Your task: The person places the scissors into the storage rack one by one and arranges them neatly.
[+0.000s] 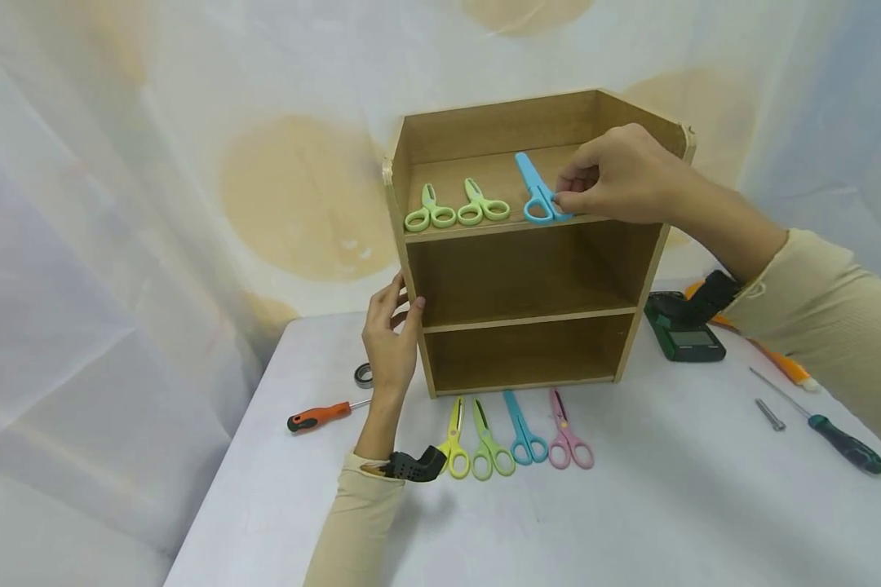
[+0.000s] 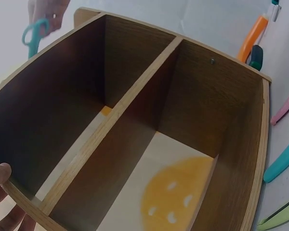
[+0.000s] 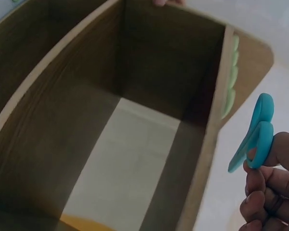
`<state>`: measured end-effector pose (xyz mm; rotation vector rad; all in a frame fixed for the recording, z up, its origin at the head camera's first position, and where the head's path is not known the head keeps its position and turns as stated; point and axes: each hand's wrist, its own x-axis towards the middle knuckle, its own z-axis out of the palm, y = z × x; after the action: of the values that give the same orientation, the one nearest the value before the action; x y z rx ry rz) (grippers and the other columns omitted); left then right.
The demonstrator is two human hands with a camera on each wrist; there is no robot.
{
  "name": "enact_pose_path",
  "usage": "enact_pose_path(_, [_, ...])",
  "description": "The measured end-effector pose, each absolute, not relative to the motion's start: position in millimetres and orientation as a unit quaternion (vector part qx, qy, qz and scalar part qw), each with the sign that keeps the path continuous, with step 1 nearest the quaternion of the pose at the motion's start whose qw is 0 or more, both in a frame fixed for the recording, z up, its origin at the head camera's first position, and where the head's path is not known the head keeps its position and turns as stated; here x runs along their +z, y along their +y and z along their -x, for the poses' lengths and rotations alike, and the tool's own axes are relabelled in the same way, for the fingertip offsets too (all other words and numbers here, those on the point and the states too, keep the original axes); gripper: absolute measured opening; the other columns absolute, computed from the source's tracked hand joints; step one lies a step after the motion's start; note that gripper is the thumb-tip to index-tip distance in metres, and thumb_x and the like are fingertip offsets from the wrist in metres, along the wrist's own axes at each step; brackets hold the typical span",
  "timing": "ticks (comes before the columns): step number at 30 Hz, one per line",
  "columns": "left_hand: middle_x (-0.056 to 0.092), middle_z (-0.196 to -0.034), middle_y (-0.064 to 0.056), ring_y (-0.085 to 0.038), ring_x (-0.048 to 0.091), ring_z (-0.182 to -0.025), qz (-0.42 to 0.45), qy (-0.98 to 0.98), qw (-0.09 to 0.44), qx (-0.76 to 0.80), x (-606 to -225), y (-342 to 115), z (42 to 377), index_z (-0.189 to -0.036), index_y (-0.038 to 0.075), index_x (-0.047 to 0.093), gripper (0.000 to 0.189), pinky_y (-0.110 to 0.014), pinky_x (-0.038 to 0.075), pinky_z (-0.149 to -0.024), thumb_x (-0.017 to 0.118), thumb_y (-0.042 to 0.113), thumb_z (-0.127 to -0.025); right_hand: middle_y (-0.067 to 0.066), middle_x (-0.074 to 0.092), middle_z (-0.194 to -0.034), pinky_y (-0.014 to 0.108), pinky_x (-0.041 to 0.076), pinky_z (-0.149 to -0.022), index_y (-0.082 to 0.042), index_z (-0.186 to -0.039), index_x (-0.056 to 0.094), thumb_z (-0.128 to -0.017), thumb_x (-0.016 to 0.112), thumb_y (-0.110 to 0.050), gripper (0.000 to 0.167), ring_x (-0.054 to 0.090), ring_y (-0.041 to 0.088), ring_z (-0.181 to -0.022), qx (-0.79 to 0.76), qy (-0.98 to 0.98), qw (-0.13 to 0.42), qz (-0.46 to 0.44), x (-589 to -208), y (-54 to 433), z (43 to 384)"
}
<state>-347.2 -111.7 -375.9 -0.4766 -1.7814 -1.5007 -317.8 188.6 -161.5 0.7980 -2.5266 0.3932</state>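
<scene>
My right hand pinches one handle loop of a pair of blue scissors over the top shelf of a wooden rack. In the right wrist view, the thumb and forefinger meet at the scissors' loops. To the left on that shelf lie two pairs of light green scissors, one at the left end and one beside it. My left hand holds the rack's left side panel, thumb at the front edge and the other fingers around the outside.
Before the rack lie yellow, green, blue and pink scissors. Left are an orange-handled screwdriver and a ring bearing; right, a green meter, a bolt and a green-handled screwdriver.
</scene>
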Motion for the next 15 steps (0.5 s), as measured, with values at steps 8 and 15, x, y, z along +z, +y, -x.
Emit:
enact_pose_path(8, [0.058, -0.127, -0.009, -0.019, 0.060, -0.115, 0.190, -0.703, 0.363, -0.582, -376.3, -109.7, 344.6, -0.143, 0.014, 0.057, 0.050, -0.037, 0.055, -0.090, 0.070, 0.021, -0.096, 0.002, 0.070, -0.075, 0.031, 0.044, -0.061, -0.008, -0.083, 0.076, -0.090, 0.067, -0.018, 0.015, 0.056, 0.020, -0.072, 0.139, -0.940, 0.186, -0.252, -160.7, 183.9, 343.0])
enact_pose_path(15, [0.058, -0.126, -0.016, -0.026, 0.061, -0.114, 0.195, -0.693, 0.373, -0.586, -376.0, -106.4, 343.5, -0.142, 0.006, 0.056, 0.051, -0.043, 0.056, -0.088, 0.071, 0.013, -0.094, 0.004, 0.070, -0.080, 0.033, 0.043, -0.062, -0.006, -0.091, 0.077, -0.094, 0.064, -0.021, 0.020, 0.054, 0.021, -0.075, 0.135, -0.952, 0.156, -0.228, -162.3, 184.1, 353.7])
